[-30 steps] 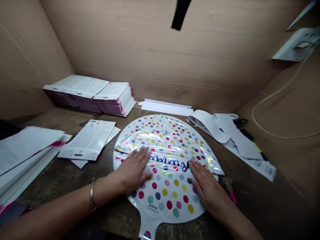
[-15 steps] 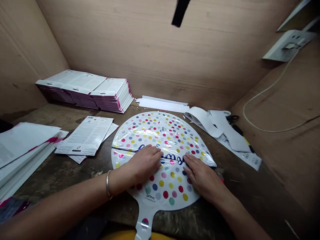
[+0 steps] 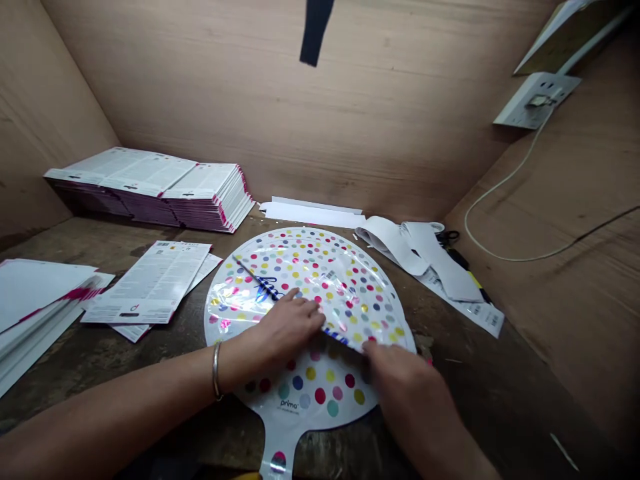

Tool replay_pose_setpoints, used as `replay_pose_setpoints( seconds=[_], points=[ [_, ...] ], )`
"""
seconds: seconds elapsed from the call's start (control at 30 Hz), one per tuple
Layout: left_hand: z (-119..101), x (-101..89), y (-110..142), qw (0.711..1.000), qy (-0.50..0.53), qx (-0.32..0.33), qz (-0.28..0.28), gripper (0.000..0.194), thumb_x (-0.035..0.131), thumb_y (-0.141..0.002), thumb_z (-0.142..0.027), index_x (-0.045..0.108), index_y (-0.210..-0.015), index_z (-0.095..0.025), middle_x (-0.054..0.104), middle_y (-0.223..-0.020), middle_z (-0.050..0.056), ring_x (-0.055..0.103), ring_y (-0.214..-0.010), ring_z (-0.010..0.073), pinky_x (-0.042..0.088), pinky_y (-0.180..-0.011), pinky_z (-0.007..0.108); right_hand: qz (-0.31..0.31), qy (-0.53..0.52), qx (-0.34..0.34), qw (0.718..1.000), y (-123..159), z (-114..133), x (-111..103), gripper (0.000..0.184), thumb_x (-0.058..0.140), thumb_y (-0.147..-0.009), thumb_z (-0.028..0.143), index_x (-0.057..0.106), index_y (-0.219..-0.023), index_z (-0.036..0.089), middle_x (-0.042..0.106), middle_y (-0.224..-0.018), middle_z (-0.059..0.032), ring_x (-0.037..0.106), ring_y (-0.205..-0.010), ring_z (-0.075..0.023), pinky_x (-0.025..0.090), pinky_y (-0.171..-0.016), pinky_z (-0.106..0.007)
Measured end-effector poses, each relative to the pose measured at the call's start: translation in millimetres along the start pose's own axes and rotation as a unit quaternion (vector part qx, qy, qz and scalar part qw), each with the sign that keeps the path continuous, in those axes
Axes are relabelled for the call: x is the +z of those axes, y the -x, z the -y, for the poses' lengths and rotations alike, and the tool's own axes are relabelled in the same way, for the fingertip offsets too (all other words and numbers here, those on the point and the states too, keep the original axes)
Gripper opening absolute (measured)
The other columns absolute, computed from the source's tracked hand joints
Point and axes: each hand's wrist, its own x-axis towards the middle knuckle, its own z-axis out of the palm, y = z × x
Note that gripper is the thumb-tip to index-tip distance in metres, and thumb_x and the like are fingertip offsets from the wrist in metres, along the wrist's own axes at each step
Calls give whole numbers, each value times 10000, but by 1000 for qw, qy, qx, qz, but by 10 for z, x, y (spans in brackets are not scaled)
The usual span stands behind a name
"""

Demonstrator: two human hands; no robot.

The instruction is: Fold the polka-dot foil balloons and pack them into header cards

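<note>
A flat white foil balloon (image 3: 325, 267) with coloured dots, blue lettering and a tail at the bottom lies on the table in front of me. Its upper layer is folded over, and the fold edge now slants down from upper left to lower right. My left hand (image 3: 293, 330), a bangle on its wrist, has its fingers curled on that edge at the middle. Slightly blurred, my right hand (image 3: 400, 373) pinches the edge farther right and lifts it a little off the lower part. Part of the lettering is hidden under the left hand.
Stacked printed cards (image 3: 150, 180) stand at the back left. Loose cards (image 3: 150, 280) and a pile of white sleeves (image 3: 45, 300) lie on the left. Paper strips (image 3: 440, 267), scissors (image 3: 447, 237) and a yellow-black tool (image 3: 477, 283) are at right. A cable (image 3: 467, 213) hangs from a socket (image 3: 537, 100).
The balloon's fold edge has swung from nearly level to a slant. My left hand went from spread flat to curled on it; my right hand moved nearer me and now pinches the edge.
</note>
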Motion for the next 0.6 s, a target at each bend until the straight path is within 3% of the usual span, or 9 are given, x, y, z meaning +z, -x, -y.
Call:
replay_pose_setpoints(
  seconds=[0.07, 0.13, 0.2, 0.23, 0.3, 0.37, 0.5, 0.6],
  points=[
    [-5, 37, 21, 999, 31, 35, 13, 107, 535, -819, -142, 580, -913, -166, 636, -937, 71, 587, -898, 224, 393, -910, 397, 48, -47, -50, 996, 151, 190, -151, 246, 537, -757, 71, 655, -940, 186, 692, -766, -53, 641, -688, -219, 527, -636, -333],
    [46, 67, 111, 994, 108, 10, -2, 157, 552, -781, -114, 597, -920, -172, 646, -941, 58, 596, -889, 204, 432, -857, 334, 73, -108, -125, 983, 262, 206, -313, 456, 645, -722, 177, 578, -1173, 169, 689, -1032, -95, 645, -914, -247, 535, -786, -340],
    [136, 82, 259, 976, 212, -45, -38, 266, 540, -755, -89, 610, -988, -198, 656, -971, 33, 607, -895, 178, 451, -820, 280, 80, -146, -179, 970, 319, 54, -416, 760, 699, -698, 294, 384, -1375, 157, 495, -1352, -131, 500, -1199, -269, 467, -957, -346],
    [183, 83, 346, 962, 260, -70, -50, 303, 531, -750, -86, 615, -1014, -210, 661, -976, 20, 615, -891, 167, 458, -805, 262, 79, -152, -185, 968, 322, -58, -421, 819, 686, -713, 309, 301, -1422, 172, 379, -1439, -120, 403, -1287, -264, 425, -1011, -354],
    [256, 73, 524, 937, 330, -102, -56, 311, 533, -752, -117, 628, -1032, -214, 673, -974, 11, 630, -879, 163, 466, -805, 259, 59, -147, -162, 974, 270, -283, -320, 760, 591, -786, 240, 224, -1452, 220, 258, -1498, -76, 278, -1357, -243, 367, -1062, -395],
    [286, 48, 683, 923, 362, -123, -50, 268, 548, -758, -172, 650, -1003, -210, 688, -968, 5, 640, -892, 175, 442, -899, 305, 25, -142, -133, 981, 163, -449, -109, 659, 488, -828, 158, 258, -1440, 239, 261, -1498, -59, 239, -1372, -234, 331, -1079, -445],
    [263, -20, 906, 910, 384, -154, -40, 200, 532, -797, -224, 662, -949, -221, 692, -1028, -3, 623, -997, 186, 288, -1072, 389, 7, -152, -137, 979, -30, -554, 266, 436, 462, -859, 184, 520, -1291, 203, 486, -1364, -89, 359, -1317, -250, 373, -1051, -462],
    [248, -45, 1005, 914, 375, -147, -44, 168, 549, -807, -251, 658, -929, -214, 690, -1042, 9, 624, -1003, 173, 310, -1065, 362, -8, -164, -134, 977, -62, -517, 310, 396, 469, -846, 166, 584, -1221, 212, 579, -1269, -84, 448, -1254, -246, 427, -1012, -446]
  ],
)
